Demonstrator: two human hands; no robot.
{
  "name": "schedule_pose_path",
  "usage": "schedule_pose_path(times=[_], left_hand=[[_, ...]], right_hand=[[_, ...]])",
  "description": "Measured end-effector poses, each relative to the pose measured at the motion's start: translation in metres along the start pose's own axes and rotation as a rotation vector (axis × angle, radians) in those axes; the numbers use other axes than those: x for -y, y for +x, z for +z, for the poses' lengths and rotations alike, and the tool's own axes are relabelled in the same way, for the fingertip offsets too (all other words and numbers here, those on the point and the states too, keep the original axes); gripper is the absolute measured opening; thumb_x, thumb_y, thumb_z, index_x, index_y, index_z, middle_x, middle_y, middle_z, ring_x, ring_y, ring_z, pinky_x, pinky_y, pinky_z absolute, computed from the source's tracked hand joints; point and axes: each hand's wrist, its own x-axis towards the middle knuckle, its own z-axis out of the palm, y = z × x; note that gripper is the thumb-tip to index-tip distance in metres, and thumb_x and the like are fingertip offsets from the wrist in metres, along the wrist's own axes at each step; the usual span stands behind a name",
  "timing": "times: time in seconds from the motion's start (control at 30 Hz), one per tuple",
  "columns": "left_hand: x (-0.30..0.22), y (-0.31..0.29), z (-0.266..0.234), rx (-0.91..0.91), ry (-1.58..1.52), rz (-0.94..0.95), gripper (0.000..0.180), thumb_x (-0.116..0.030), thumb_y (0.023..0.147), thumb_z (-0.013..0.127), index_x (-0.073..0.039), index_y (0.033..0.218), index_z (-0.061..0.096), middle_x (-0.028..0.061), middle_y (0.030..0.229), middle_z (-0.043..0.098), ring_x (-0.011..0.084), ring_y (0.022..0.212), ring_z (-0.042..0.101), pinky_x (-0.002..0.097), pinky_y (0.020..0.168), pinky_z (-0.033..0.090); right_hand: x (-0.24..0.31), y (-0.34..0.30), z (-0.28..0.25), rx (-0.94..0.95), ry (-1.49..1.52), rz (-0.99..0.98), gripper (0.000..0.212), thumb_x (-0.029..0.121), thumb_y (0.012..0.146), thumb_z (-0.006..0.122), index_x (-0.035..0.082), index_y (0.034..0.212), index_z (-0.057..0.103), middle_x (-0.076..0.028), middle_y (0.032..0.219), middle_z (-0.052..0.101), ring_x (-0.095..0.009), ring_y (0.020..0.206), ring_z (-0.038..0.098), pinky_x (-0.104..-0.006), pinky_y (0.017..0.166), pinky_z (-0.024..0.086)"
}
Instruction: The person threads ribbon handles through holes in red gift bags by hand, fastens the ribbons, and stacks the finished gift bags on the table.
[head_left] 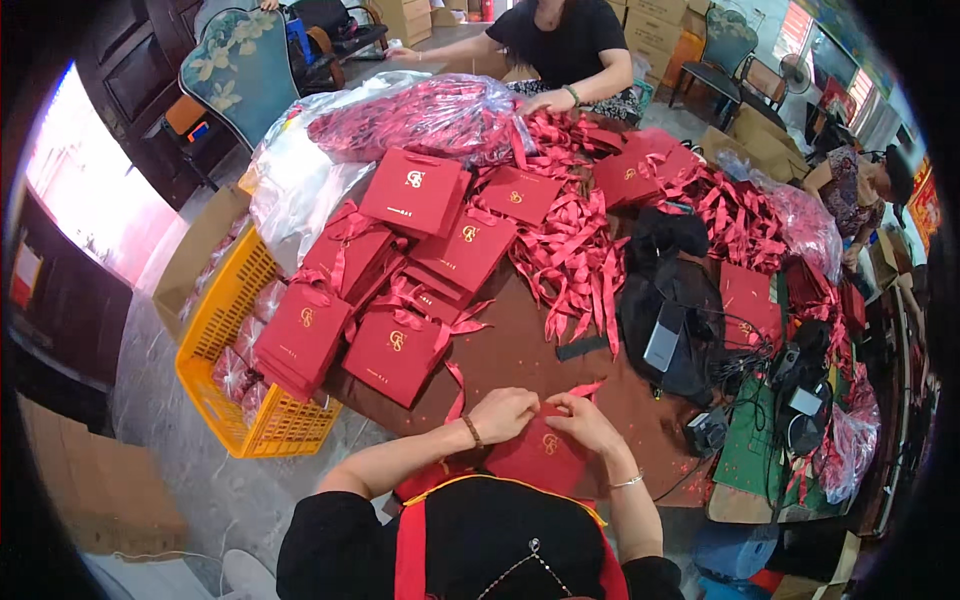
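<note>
Close to my body, a red paper gift bag (535,465) with a gold emblem lies at the table's near edge. My left hand (505,415) is closed at the bag's upper left edge, its fingertips pressed together. My right hand (587,425) pinches at the top edge, thumb and forefinger together, beside a red ribbon (588,389) that sticks up there. Whatever is between my fingertips is too small to make out clearly. Just beyond my left hand, a finished-looking red bag (393,355) with ribbon lies in a pile of similar bags.
A yellow crate (215,400) holding wrapped red items stands left. Heaps of red ribbon (580,270) cover the table's far side. A black bag (660,300) with a grey power bank (665,335) and cables lie right. Across the table sits a person (560,50); another is at far right.
</note>
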Motion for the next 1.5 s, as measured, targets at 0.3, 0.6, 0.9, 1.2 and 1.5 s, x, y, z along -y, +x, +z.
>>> schedule_pose_path(times=[0.3,0.6,0.9,1.2,1.5], left_hand=[[0.000,-0.004,0.022,0.064,-0.045,0.062,0.009,-0.013,0.079,0.056,-0.005,0.085,0.057,0.0133,0.080,0.059,0.0313,0.080,0.059,0.0394,0.071,0.047],[-0.011,0.004,0.014,0.088,-0.018,0.042,0.011,-0.012,0.080,0.054,-0.004,0.087,0.057,0.0138,0.083,0.061,0.0318,0.083,0.059,0.0406,0.073,0.046],[0.000,-0.009,0.023,0.077,-0.051,-0.006,0.012,-0.013,0.081,0.053,-0.005,0.090,0.057,0.0129,0.084,0.061,0.0308,0.084,0.058,0.0407,0.074,0.046],[0.004,-0.015,0.026,0.031,-0.088,0.014,0.012,-0.014,0.080,0.056,-0.006,0.089,0.057,0.0120,0.084,0.061,0.0311,0.083,0.058,0.0403,0.073,0.046],[0.000,-0.030,0.026,0.050,-0.077,0.023,0.010,-0.014,0.080,0.056,-0.007,0.088,0.057,0.0132,0.083,0.061,0.0308,0.081,0.060,0.0393,0.072,0.047]], right_hand=[[-0.039,0.002,0.002,-0.037,0.124,-0.049,0.029,0.010,0.083,0.061,-0.002,0.108,0.055,-0.004,0.095,0.062,-0.011,0.088,0.057,-0.0244,0.077,0.046],[-0.028,-0.005,0.002,-0.003,0.241,-0.030,0.023,0.008,0.084,0.057,0.000,0.106,0.056,-0.002,0.087,0.060,-0.007,0.078,0.054,-0.0208,0.070,0.044],[-0.029,-0.006,0.011,-0.066,0.087,-0.013,0.026,0.011,0.083,0.058,0.000,0.107,0.057,-0.006,0.091,0.062,-0.011,0.084,0.057,-0.0247,0.075,0.046],[-0.045,-0.004,0.020,-0.109,0.097,0.002,0.027,0.014,0.084,0.057,0.000,0.108,0.057,-0.008,0.096,0.063,-0.014,0.089,0.058,-0.0259,0.078,0.046],[-0.038,-0.017,0.033,-0.052,0.091,-0.026,0.028,0.015,0.087,0.055,-0.001,0.110,0.055,-0.009,0.101,0.061,-0.016,0.094,0.057,-0.0263,0.082,0.044]])
